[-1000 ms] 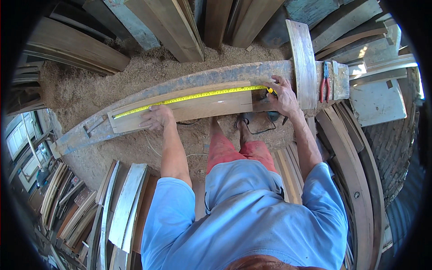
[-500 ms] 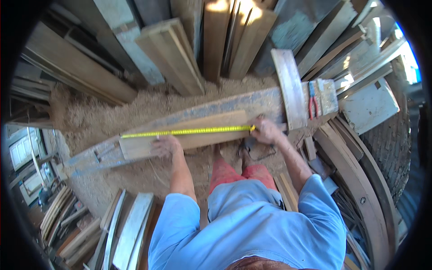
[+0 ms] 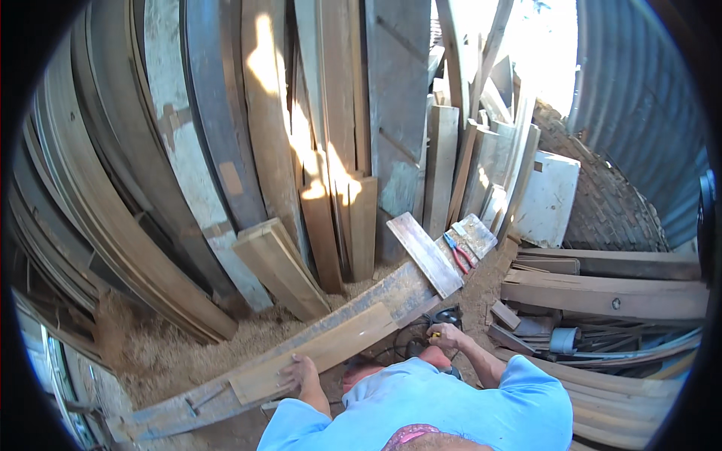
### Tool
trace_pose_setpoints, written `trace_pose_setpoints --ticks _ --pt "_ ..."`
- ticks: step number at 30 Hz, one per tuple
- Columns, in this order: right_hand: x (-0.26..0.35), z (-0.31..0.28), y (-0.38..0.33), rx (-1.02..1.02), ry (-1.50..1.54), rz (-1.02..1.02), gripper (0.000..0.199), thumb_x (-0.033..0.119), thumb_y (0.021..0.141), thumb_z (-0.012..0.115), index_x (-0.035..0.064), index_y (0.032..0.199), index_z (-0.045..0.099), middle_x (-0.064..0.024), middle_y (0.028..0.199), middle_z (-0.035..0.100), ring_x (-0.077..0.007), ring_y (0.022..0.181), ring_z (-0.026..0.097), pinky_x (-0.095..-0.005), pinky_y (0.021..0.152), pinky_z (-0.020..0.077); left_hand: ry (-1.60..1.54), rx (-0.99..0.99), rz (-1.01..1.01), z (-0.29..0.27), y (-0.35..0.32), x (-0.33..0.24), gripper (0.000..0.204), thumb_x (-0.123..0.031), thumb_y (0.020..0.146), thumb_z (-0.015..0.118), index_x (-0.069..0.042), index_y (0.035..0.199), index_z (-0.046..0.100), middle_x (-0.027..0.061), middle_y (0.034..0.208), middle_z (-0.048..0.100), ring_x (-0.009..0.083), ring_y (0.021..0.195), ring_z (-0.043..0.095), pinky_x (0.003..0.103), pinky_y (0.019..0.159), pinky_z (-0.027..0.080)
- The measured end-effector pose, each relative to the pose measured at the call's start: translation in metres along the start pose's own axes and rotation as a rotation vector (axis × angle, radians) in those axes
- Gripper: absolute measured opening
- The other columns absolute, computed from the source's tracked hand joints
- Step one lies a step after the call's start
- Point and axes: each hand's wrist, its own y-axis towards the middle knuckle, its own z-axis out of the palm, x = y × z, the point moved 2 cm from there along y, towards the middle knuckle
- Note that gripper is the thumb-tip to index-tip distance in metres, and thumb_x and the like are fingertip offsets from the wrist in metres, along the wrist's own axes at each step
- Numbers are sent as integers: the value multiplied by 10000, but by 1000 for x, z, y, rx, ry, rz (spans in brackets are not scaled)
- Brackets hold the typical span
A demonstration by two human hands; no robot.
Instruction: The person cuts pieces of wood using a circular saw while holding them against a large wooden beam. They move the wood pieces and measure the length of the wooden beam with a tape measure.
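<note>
My left hand (image 3: 298,373) rests flat, fingers spread, on the near end of a pale wooden board (image 3: 323,349). The board lies lengthwise on a long grey workbench beam (image 3: 395,293). My right hand (image 3: 446,336) is closed just below the beam's right part, off the board, with a bit of a yellow tape measure (image 3: 435,334) showing in its grip. No tape lies along the board. Dark cables and a tool (image 3: 449,316) sit beside that hand, partly hidden.
Red and blue pliers (image 3: 459,252) lie on the beam's far right end beside a short plank (image 3: 426,254) set across it. Planks and curved timbers (image 3: 226,150) lean against the back. Sawdust (image 3: 173,346) covers the ground left; stacked beams (image 3: 602,293) lie right.
The yellow tape that stretched along the board is gone from it and my right hand has drawn back off the board's end. The view has tilted up toward the leaning timber.
</note>
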Motion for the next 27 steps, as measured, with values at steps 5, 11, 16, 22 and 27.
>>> trace_pose_setpoints --ticks 5,11,16,22,27 --pt "-10 45 -5 158 -57 205 398 270 818 683 135 1179 783 -166 1157 772 -361 1046 742 -445 895 594 8 154 25 -19 -4 4 1083 -702 1000 329 35 1651 -126 432 1649 -214 579 1571 -127 717 1232 83" --pt "-11 120 -5 217 -75 474 567 522 889 698 258 1391 685 -117 1396 691 -346 1303 645 -468 1079 525 76 205 62 -12 -4 4 1147 -714 999 348 103 1609 -176 450 1632 -230 595 1543 -207 760 1191 161" --pt "21 110 5 297 -121 483 644 559 886 696 238 1442 648 -119 1470 642 -347 1343 617 -470 1093 518 44 135 11 12 36 18 1200 -767 962 356 124 1616 -111 455 1639 -193 627 1543 -138 740 1219 121" --pt "-23 110 7 274 -32 406 575 438 859 720 112 1333 725 -184 1375 694 -352 1264 669 -424 1059 539 183 311 207 -19 -2 18 1268 -822 915 406 135 1623 -30 410 1680 -126 674 1521 -83 699 1259 68" --pt "-58 110 3 176 98 406 563 362 836 766 30 1289 725 -223 1291 724 -346 1182 709 -427 1010 558 659 397 711 -46 17 43 1259 -641 839 757 48 1662 98 305 1740 18 561 1582 80 671 1280 67"
